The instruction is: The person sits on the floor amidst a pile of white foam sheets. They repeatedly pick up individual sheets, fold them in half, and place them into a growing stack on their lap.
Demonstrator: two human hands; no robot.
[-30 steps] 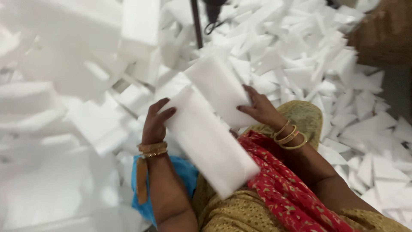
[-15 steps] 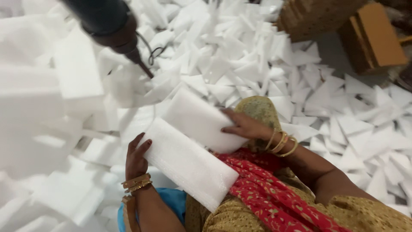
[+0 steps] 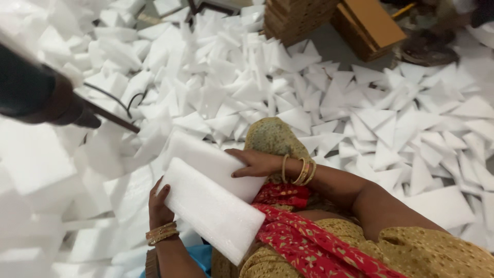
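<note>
2 white foam slabs lie across the person's lap, stacked with an offset. The nearer foam slab lies on top, its long side running from upper left to lower right, and its lower corner reaches over the red patterned cloth. The left hand grips this slab at its left edge, fingers curled around it, gold bangles at the wrist. The farther foam slab lies partly under the first. The right hand presses flat on its right end, fingers spread and not clenched, with bangles on that wrist too. All around, the floor is heaped with white triangular foam offcuts. A dark tool with a thin rod juts in from the left. Brown cardboard stacks sit at the top.
</note>
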